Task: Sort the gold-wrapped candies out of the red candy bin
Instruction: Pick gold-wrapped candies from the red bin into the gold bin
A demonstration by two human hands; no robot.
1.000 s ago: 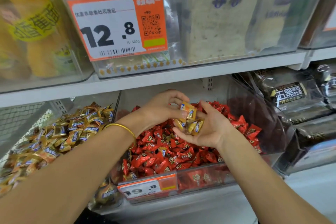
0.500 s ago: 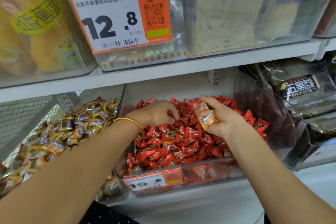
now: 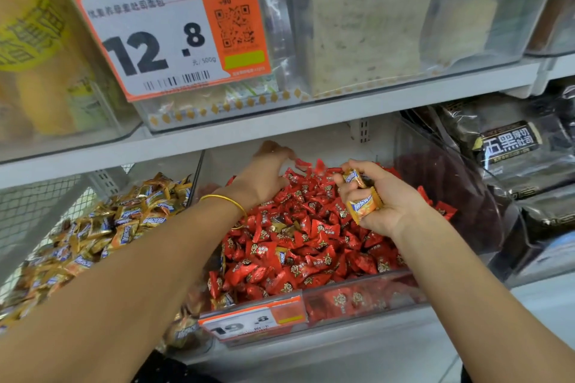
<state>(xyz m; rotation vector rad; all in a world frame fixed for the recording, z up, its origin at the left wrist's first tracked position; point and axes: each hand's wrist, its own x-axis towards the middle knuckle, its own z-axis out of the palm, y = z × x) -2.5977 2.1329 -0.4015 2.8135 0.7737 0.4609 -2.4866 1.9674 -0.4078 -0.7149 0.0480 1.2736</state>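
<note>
Gold-wrapped candies (image 3: 364, 208): at least two in the right hand (image 3: 384, 199), fingers curled round them. One lies against the palm, the other sits higher up at the fingertips. The hand is palm-up over the right rear of the red candy bin (image 3: 357, 288).

Bin: clear plastic, heaped with red candies (image 3: 314, 246). A few stray gold pieces (image 3: 281, 226) lie in the heap, below and to the left of the right-hand fingers.

Left hand (image 3: 264, 174): palm down at the back of the bin, fingertips at the red heap. Fingers are blurred, so I cannot tell whether they grip anything. Thin gold bangle (image 3: 228, 200) on the wrist.

Left of the left-hand fingers: wire mesh basket (image 3: 40, 205) holding a pile of gold candy (image 3: 118, 227) in the same kind of wrapper.

Nearer than both hands: small orange price tag (image 3: 252, 322) on the bin front.

Above the fingers: white shelf (image 3: 311, 121) with clear boxes of pale bread packs (image 3: 364, 25) and a large orange tag (image 3: 168, 31) reading 12.8.

Right of the right-hand fingers: dark packets (image 3: 510, 149).
</note>
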